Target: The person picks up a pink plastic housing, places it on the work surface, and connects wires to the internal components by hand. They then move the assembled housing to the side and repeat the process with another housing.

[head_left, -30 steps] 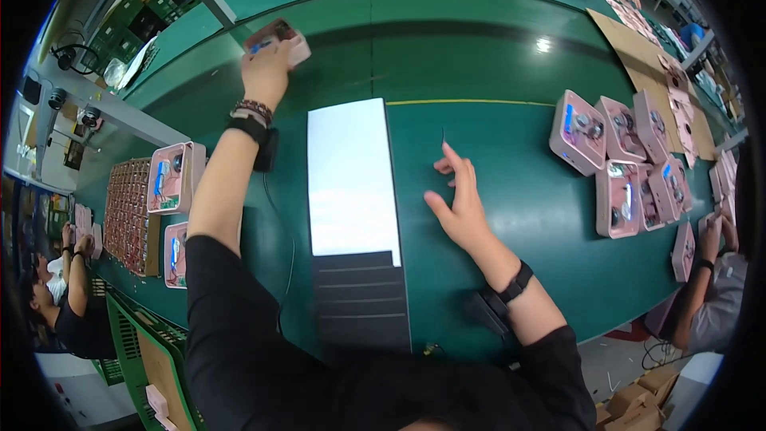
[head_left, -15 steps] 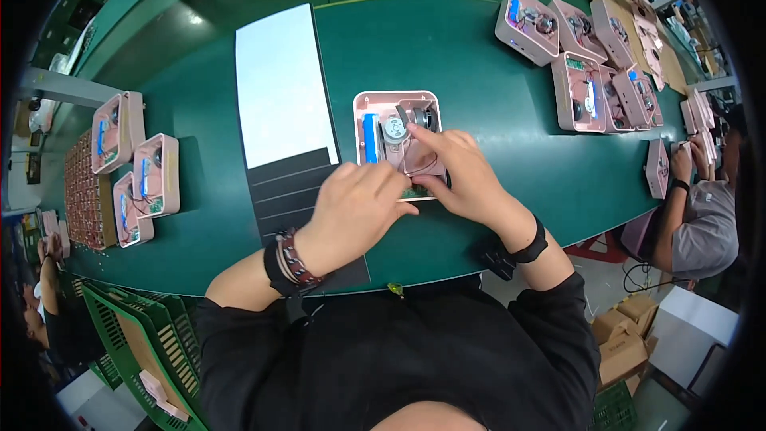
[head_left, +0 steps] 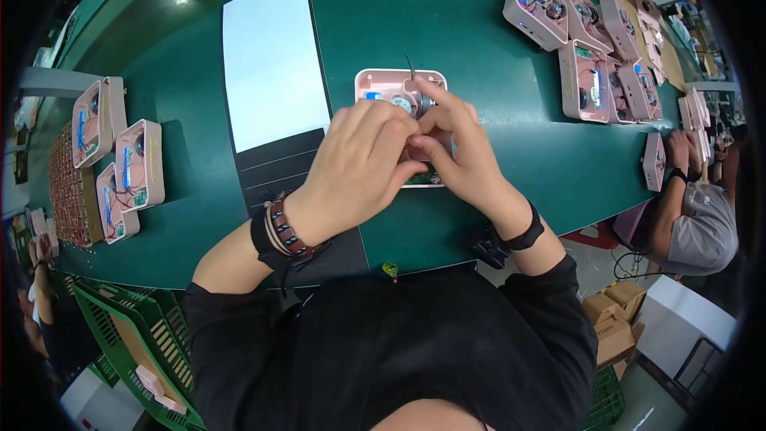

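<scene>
A pale pink open housing (head_left: 366, 77) lies on the green table in front of me. Inside it show a blue battery cell (head_left: 373, 96), a round silver part (head_left: 401, 102) and a bit of green board along the near edge. Over the housing, my left hand (head_left: 359, 161) is closed, its fingertips meeting those of my right hand (head_left: 463, 152); what it pinches is hidden. My right hand is bent in a pinch, and a thin black strip (head_left: 409, 67) stands up at its index fingertip. Both hands cover much of the housing's inside.
Left of the housing lies a white sheet (head_left: 275, 64) on a black strip-marked board (head_left: 279, 166). Similar housings stand at left (head_left: 140, 164) and far right (head_left: 536, 9). A co-worker's arm (head_left: 669, 203) is at right. Green crates (head_left: 144, 343) sit below the table's left edge.
My hands have risen off the near side of the housing and drawn together above it. The black strip, lower before, now sticks up past the right index fingertip. The view has shifted slightly.
</scene>
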The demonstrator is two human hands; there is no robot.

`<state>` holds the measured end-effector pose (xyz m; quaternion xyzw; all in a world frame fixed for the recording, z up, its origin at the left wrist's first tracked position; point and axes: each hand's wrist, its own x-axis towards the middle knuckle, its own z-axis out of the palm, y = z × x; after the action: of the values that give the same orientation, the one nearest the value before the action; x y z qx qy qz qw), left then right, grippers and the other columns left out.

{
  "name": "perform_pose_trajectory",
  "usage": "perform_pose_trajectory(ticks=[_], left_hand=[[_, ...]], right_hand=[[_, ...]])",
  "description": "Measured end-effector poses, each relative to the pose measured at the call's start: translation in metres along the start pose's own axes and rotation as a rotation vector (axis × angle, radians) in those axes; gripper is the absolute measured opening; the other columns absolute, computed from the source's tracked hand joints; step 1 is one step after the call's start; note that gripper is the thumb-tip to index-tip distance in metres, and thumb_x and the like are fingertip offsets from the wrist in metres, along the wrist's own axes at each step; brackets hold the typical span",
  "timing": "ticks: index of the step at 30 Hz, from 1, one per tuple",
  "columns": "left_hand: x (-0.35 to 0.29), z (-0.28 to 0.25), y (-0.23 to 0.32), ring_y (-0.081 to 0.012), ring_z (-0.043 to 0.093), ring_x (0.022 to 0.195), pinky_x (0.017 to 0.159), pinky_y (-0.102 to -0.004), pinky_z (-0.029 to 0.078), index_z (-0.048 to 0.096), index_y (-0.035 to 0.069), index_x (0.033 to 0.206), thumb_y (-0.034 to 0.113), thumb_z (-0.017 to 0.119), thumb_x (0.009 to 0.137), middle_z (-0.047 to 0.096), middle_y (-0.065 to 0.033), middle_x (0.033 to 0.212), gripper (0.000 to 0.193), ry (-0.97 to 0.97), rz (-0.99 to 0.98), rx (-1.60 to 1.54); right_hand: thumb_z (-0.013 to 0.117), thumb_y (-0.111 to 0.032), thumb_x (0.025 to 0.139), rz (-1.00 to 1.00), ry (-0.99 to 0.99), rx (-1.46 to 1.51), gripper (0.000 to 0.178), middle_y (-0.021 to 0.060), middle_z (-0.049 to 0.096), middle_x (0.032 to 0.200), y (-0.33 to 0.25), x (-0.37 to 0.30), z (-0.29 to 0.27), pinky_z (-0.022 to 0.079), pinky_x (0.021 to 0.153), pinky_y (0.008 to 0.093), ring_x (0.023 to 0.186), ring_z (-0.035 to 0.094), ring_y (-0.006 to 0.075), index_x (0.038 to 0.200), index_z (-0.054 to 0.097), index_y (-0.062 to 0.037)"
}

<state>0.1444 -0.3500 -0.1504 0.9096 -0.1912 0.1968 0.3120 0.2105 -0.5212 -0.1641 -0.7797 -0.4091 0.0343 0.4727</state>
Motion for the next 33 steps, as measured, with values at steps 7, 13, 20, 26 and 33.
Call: perform_pose_trajectory(ticks=[7, 13, 20, 26, 33], left_hand=[[0.002, 0.005, -0.009, -0.0264, 0.053, 0.108, 0.090, -0.0418, 0.034, 0.046, 0.006, 0.119, 0.008, 0.073, 0.073, 0.055, -0.0092, 0.111, 0.054, -0.113, -0.031, -0.088], [0.002, 0.011, -0.011, -0.0235, 0.053, 0.111, 0.097, -0.0443, 0.029, 0.047, 0.006, 0.122, 0.004, 0.069, 0.074, 0.056, -0.0054, 0.114, 0.053, -0.018, 0.009, -0.139], [0.011, 0.000, -0.015, -0.0192, 0.053, 0.108, 0.094, -0.0448, 0.029, 0.058, 0.010, 0.107, 0.011, 0.068, 0.076, 0.059, -0.0013, 0.105, 0.033, -0.131, 0.102, 0.037], [0.003, -0.006, -0.017, -0.0134, 0.056, 0.099, 0.091, -0.0433, 0.028, 0.062, 0.015, 0.086, 0.016, 0.069, 0.076, 0.062, 0.0029, 0.090, 0.012, -0.134, 0.015, 0.129], [-0.004, 0.000, -0.012, -0.0134, 0.057, 0.095, 0.089, -0.0423, 0.025, 0.061, 0.014, 0.080, 0.015, 0.068, 0.077, 0.063, 0.0033, 0.084, 0.007, -0.038, -0.102, 0.073]], right_hand=[[0.065, 0.003, 0.079, -0.035, 0.030, -0.122, 0.069, 0.0003, 0.064, 0.081, -0.003, -0.006, -0.004, 0.031, 0.093, 0.0348, 0.083, 0.057, 0.0155, 0.141, 0.036, -0.0092], [0.069, 0.002, 0.077, -0.190, 0.089, -0.285, 0.074, -0.0021, 0.065, 0.081, 0.003, -0.007, -0.002, 0.029, 0.092, 0.0360, 0.083, 0.060, 0.0124, 0.141, 0.035, -0.0075], [0.071, 0.003, 0.075, -0.187, 0.180, -0.318, 0.077, -0.0029, 0.064, 0.079, 0.005, -0.013, 0.003, 0.030, 0.090, 0.0340, 0.077, 0.059, 0.0134, 0.142, 0.032, -0.0050], [0.070, 0.003, 0.075, -0.007, 0.089, -0.105, 0.080, -0.0028, 0.063, 0.076, 0.004, -0.008, 0.005, 0.030, 0.088, 0.0320, 0.072, 0.057, 0.0149, 0.143, 0.029, -0.0052], [0.070, 0.001, 0.076, -0.033, 0.061, -0.191, 0.076, 0.0005, 0.062, 0.077, 0.002, -0.008, 0.005, 0.032, 0.088, 0.0336, 0.075, 0.058, 0.0175, 0.141, 0.034, -0.0082]])
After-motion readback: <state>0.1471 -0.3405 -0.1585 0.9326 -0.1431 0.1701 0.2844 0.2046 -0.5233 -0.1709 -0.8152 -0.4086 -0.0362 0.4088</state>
